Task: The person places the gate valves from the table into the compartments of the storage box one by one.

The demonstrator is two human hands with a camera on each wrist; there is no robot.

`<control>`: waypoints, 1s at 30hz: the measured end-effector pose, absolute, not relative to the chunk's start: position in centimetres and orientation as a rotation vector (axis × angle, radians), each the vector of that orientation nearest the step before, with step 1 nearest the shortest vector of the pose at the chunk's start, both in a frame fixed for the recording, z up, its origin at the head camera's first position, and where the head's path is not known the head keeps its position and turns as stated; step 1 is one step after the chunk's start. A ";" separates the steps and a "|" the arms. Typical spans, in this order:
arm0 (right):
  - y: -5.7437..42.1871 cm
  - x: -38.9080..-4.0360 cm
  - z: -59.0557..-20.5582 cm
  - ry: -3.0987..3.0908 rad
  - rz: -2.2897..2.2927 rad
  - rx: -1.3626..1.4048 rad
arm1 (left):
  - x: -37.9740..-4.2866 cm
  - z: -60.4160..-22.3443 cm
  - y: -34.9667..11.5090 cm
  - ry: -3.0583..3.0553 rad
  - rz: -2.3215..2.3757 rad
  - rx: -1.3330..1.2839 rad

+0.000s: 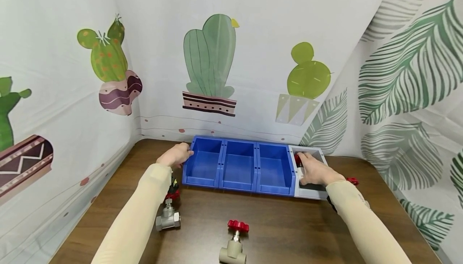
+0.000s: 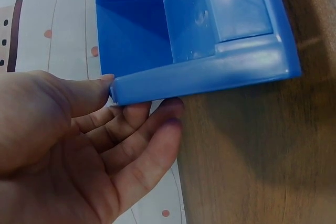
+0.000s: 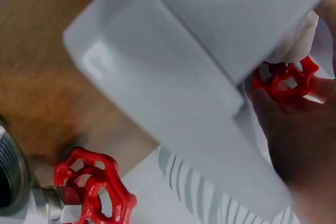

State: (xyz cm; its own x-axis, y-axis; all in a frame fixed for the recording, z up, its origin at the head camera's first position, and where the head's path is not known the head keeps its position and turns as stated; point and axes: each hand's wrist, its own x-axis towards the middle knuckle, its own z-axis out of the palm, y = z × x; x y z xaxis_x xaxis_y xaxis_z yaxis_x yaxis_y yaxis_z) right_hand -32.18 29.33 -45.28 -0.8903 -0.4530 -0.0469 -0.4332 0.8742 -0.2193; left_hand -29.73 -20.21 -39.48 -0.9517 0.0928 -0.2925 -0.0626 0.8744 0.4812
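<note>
My left hand (image 1: pixel 175 155) is at the left end of a row of bins, on the outermost blue bin (image 1: pixel 200 181). In the left wrist view its thumb lies on the rim of that bin and the fingers curl along the outside of the wall. My right hand (image 1: pixel 315 169) reaches down into the light grey bin (image 1: pixel 312 193) at the right end. Its fingers grip the red handwheel (image 3: pixel 286 83) of a white-bodied valve, as the right wrist view shows. The bin wall hides part of this valve.
Two more blue bins (image 1: pixel 236 186) stand between. A metal valve (image 1: pixel 168 219) lies front left, near a black-and-yellow item (image 1: pixel 175 183) partly behind the left sleeve. A beige valve (image 1: pixel 233 251) is at front centre. Another metal valve's red handwheel (image 1: pixel 352 181) shows beyond the right sleeve.
</note>
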 end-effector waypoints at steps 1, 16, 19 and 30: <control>29.3 -32.1 -45.3 2.947 -0.305 -0.688 | -29.8 -39.5 -20.2 2.737 0.720 0.031; 28.8 -29.9 -43.5 2.916 -0.259 -0.648 | -30.2 -39.9 -19.9 2.734 0.689 0.034; 29.3 -29.4 -42.9 2.935 -0.264 -0.715 | -30.1 -39.9 -19.9 2.735 0.680 0.028; 33.0 -26.7 -38.6 3.016 -0.302 -0.836 | -30.0 -39.6 -19.9 2.739 0.614 0.027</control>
State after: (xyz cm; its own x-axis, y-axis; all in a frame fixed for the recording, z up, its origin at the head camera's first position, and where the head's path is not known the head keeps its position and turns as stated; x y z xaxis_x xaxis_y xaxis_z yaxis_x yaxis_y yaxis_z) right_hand -26.74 32.97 -38.56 -0.8585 -0.5100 0.0535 -0.5105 0.8400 -0.1838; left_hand -29.95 -19.94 -39.64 -0.9443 0.0902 -0.3166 -0.0536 0.9068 0.4182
